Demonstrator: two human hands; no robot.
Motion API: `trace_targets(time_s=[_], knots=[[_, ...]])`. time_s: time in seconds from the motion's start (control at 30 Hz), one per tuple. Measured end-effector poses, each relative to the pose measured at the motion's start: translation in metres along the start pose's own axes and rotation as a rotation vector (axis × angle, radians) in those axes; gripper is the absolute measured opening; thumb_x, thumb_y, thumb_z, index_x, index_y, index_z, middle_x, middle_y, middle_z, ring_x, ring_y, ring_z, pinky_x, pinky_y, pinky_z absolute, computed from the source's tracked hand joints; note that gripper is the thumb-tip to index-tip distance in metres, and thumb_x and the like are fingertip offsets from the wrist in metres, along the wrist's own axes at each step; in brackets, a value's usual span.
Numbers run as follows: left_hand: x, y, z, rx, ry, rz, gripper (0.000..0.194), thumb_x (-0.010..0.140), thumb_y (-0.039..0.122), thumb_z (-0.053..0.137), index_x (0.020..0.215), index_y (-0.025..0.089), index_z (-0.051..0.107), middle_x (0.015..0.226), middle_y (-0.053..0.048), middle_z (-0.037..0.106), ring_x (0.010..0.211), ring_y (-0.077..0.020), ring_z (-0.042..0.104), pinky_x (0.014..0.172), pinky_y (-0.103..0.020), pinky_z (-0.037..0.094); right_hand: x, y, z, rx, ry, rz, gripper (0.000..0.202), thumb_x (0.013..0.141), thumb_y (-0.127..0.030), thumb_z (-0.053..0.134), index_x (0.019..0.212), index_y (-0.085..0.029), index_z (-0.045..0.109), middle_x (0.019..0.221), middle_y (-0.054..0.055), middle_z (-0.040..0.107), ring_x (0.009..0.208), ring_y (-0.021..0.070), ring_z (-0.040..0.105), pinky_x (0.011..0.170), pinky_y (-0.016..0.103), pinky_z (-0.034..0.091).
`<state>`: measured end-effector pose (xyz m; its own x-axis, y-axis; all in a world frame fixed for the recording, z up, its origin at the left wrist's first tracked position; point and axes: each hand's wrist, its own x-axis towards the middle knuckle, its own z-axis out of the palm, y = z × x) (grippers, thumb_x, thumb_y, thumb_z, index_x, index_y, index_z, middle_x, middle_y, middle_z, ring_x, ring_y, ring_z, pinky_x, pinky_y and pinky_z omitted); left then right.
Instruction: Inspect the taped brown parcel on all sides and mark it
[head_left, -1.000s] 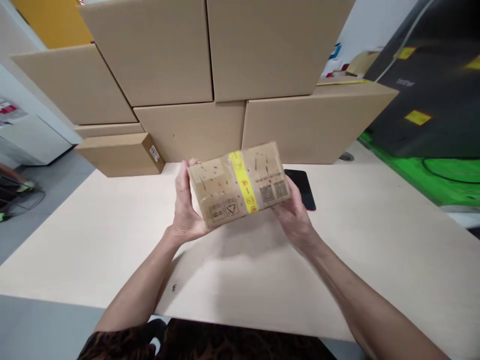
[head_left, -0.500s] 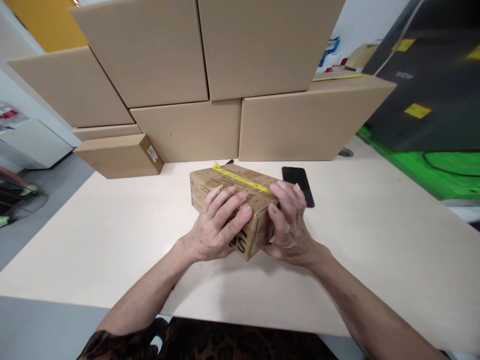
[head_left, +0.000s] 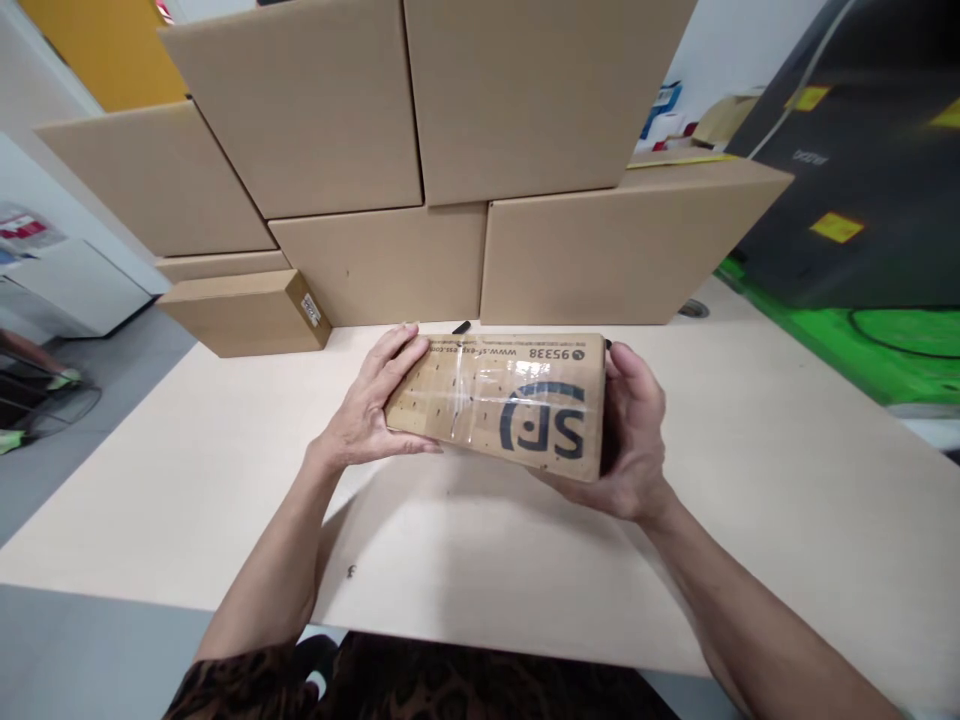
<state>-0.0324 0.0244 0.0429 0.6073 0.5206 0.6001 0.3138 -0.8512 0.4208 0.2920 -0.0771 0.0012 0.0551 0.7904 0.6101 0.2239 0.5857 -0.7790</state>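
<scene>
A small brown cardboard box [head_left: 484, 400] is held above the table between my two hands. Its side with a large dark logo and upside-down printing faces me, and clear tape shines across it. My left hand [head_left: 379, 400] grips the left end, thumb along the lower edge and fingers over the top. At the right end, my right hand [head_left: 634, 435] is wrapped round the box, its fingers on the end face and partly hidden.
Large cardboard boxes [head_left: 375, 265] are stacked along the back of the pale table [head_left: 225, 480]. A smaller closed box [head_left: 240, 315] lies at the back left. A black object [head_left: 462, 327] lies behind the held box. Dark equipment [head_left: 877, 160] stands at the right.
The box has been turned so its logo side faces me. My left hand has moved left to its end, my right hand slightly right. The yellow tape strip and the phone no longer show.
</scene>
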Motion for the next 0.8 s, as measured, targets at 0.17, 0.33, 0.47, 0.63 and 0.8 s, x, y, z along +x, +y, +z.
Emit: trace_targets(time_s=[0.17,0.33,0.47,0.63,0.8], knots=[[-0.003,0.005,0.016,-0.436,0.22,-0.235,0.11,0.063,0.071,0.097,0.157,0.028,0.06,0.168,-0.017,0.053,0.16,-0.046,0.044,0.134,-0.062,0.033,0.007,-0.007,0.002,0.237,0.097,0.132,0.121,0.059,-0.047,0.104,0.161,-0.044,0.04,0.168,0.008,0.051,0.155,0.0449,0.05,0.127,0.067,0.045],[-0.003,0.023,0.047,-0.803,0.018,-0.469,0.079,0.078,0.068,0.088,0.138,0.019,0.072,0.131,-0.02,0.078,0.131,-0.0474,0.071,0.11,-0.064,0.059,0.011,-0.004,0.006,0.522,0.254,0.39,0.112,0.06,-0.045,0.099,0.159,-0.041,0.048,0.154,0.009,0.069,0.141,0.0512,0.064,0.113,0.075,0.056],[0.003,0.033,0.054,-0.897,0.163,-0.509,0.065,0.085,0.06,0.085,0.136,0.022,0.071,0.134,-0.016,0.079,0.143,-0.0424,0.065,0.119,-0.059,0.055,0.01,0.01,0.012,0.561,0.183,0.523,0.099,0.072,-0.048,0.088,0.162,-0.039,0.046,0.145,0.007,0.076,0.131,0.046,0.072,0.109,0.075,0.06],[0.011,0.033,0.054,-1.009,0.347,-0.692,0.074,0.079,0.054,0.091,0.142,0.024,0.066,0.139,-0.013,0.078,0.135,-0.0408,0.072,0.111,-0.054,0.063,0.011,0.023,0.015,0.547,0.032,0.543,0.094,0.079,-0.061,0.08,0.164,-0.04,0.044,0.154,0.005,0.071,0.145,0.0414,0.064,0.117,0.068,0.057],[0.013,0.021,0.052,-1.078,0.405,-0.795,0.071,0.081,0.062,0.086,0.138,0.021,0.071,0.129,-0.015,0.082,0.128,-0.0396,0.076,0.11,-0.053,0.065,0.01,0.025,0.017,0.557,-0.019,0.507,0.092,0.083,-0.069,0.076,0.165,-0.042,0.044,0.177,-0.001,0.047,0.166,0.0346,0.041,0.132,0.06,0.042]])
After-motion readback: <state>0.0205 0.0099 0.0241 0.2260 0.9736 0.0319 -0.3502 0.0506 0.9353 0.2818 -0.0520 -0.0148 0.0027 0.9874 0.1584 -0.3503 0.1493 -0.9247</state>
